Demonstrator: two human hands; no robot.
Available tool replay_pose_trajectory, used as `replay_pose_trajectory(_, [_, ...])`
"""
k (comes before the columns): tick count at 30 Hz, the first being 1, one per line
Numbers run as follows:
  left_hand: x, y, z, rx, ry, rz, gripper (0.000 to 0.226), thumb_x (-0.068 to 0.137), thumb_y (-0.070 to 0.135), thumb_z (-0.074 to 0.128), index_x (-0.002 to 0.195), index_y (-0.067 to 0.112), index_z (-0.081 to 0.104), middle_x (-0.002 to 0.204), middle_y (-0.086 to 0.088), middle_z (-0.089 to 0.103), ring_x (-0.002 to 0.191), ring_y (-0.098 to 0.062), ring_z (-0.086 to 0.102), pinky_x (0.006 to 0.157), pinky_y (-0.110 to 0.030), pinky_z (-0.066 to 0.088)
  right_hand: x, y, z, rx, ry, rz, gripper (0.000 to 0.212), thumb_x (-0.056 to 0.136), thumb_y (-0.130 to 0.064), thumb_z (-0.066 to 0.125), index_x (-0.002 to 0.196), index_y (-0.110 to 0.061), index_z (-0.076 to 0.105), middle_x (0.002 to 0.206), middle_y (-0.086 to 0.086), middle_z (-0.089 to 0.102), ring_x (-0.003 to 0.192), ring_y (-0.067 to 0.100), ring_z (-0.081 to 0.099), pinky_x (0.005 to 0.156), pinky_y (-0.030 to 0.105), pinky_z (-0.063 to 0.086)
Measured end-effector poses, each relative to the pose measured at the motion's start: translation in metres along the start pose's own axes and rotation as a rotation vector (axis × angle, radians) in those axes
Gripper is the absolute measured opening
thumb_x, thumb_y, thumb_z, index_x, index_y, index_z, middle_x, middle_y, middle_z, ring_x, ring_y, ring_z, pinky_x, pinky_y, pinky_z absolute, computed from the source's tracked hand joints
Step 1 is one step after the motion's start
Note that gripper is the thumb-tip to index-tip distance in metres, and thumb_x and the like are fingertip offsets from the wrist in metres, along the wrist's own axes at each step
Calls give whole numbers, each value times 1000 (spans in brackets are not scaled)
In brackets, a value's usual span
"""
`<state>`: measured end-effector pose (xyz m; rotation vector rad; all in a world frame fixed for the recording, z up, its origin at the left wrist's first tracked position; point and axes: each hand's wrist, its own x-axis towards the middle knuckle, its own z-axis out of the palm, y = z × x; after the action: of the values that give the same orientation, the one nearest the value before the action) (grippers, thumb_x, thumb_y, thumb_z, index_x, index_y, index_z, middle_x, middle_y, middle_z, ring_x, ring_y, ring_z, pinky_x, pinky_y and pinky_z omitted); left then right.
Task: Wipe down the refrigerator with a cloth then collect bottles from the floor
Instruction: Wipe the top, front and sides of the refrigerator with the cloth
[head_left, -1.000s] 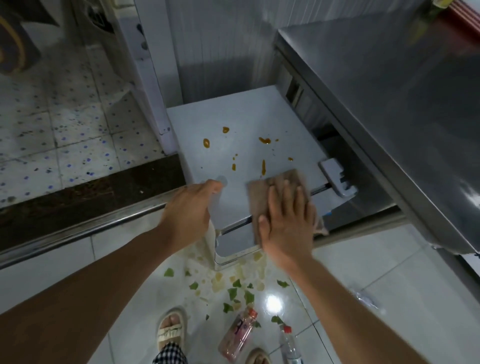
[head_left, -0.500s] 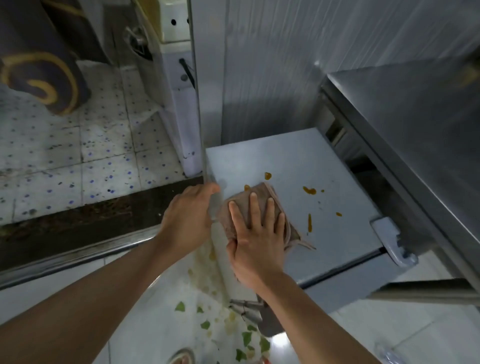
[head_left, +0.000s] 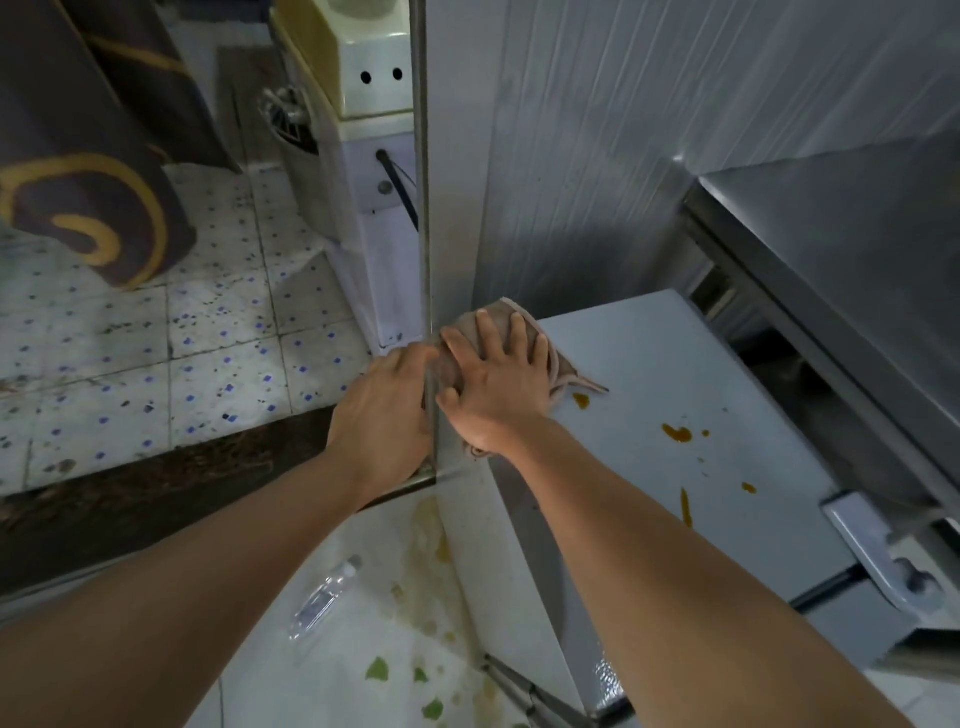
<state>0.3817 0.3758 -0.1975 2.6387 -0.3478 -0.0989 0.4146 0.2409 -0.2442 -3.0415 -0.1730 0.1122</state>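
Head view:
- Refrigerator (head_left: 675, 405): small, pale grey, seen from above; top panel fills centre to 4 o'clock of frame. Hinge bracket (head_left: 878, 551) at its 4 o'clock corner.
- Cloth (head_left: 511, 314): brownish, bunched, lying on fridge top at the corner nearest the wall, approx. frame centre. A thin tail of it trails toward 4 o'clock.
- Right hand (head_left: 498, 384): palm down on cloth, fingers straight and spread, pressing it flat to the top panel; no curl round it.
- Left hand (head_left: 384, 410): at 9 o'clock of right hand, just beside it, resting against the fridge's left upper edge next to a vertical metal strip (head_left: 423, 208). Fingertips hidden behind strip/right hand; grip state cannot be told.
- Orange stains (head_left: 675, 432): several spots and streaks on top panel, 4 o'clock of cloth, not covered by it.
- Bottle (head_left: 324, 597): clear plastic, lying on its side on white floor tile (head_left: 260, 691), at 7 o'clock of hands, between the forearms.
- Green leaf scraps (head_left: 377, 670) and yellowish smears on floor at 6 o'clock, near fridge base.
- Steel counter (head_left: 857, 249) at 2 o'clock, beside fridge.
- Speckled tile (head_left: 208, 353) at 9 o'clock, beyond a dark threshold (head_left: 130, 499).
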Motion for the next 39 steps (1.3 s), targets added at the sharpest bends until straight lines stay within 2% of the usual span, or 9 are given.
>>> replay_pose_trajectory(4, [-4,3,2,-8,5,8,43,85,9,49,127,12,45,126,-11,53,114,-26,49,91,-36,42,-15,10,5,24,26,-19,61,95,-57,18,150,-35,1,160,2,-6,145,33,-11,116,51,-6])
replay_pose_trajectory(8, [2,15,14,11,5,24,57,82,0,52,135,15,38,130,-8,51,116,-25,48,96,-35,40,-17,63,0,-27,20,28,60,95,-58,9,149,-37,-3,160,-3,-6,146,28,-7,116,48,0])
replay_pose_trajectory(13, [24,34,33,75,7,89,63,81,-3,52,139,17,36,128,-7,55,118,-25,49,100,-34,35,-8,155,-15,-53,-34,280,61,96,-57,10,150,-36,-6,160,-2,-9,146,29,-6,117,51,3])
replay_pose_trajectory(18, [40,44,38,124,24,44,56,79,-1,54,131,15,44,116,-12,61,106,-30,56,93,-38,39,-18,122,-5,-37,-8,212,58,96,-51,15,148,-38,-8,159,6,-12,144,39,-11,112,60,-2])
replay_pose_trajectory(22, [54,48,42,158,10,88,55,78,1,50,130,19,47,122,-6,61,111,-28,52,95,-38,35,-27,124,-5,-42,20,91,59,93,-57,16,147,-42,-4,160,0,-8,145,34,-9,112,57,-3])
replay_pose_trajectory(27, [62,62,58,146,10,144,50,75,-2,47,117,23,57,125,3,58,114,-23,44,91,-36,32,9,175,-19,12,-9,346,60,95,-59,17,149,-39,-3,160,3,-8,145,36,-8,113,60,-1])
replay_pose_trajectory(30, [56,64,62,187,0,115,55,79,2,46,129,25,51,143,7,45,126,-22,37,99,-39,31,10,185,-18,28,-20,383,61,95,-60,17,149,-38,-2,160,4,-7,145,37,-5,113,61,2])
replay_pose_trajectory(34, [56,68,58,268,-76,106,59,85,5,44,139,27,40,153,8,29,135,-21,27,108,-45,25,-38,193,-15,12,13,403,63,93,-62,15,148,-36,-4,159,5,-4,144,39,2,113,62,7])
replay_pose_trajectory(39, [38,82,59,291,-117,86,65,80,2,50,140,24,38,153,5,29,136,-23,26,110,-43,22,-132,210,-10,-74,10,471,70,86,-65,2,149,-35,1,158,8,8,141,39,16,110,59,18])
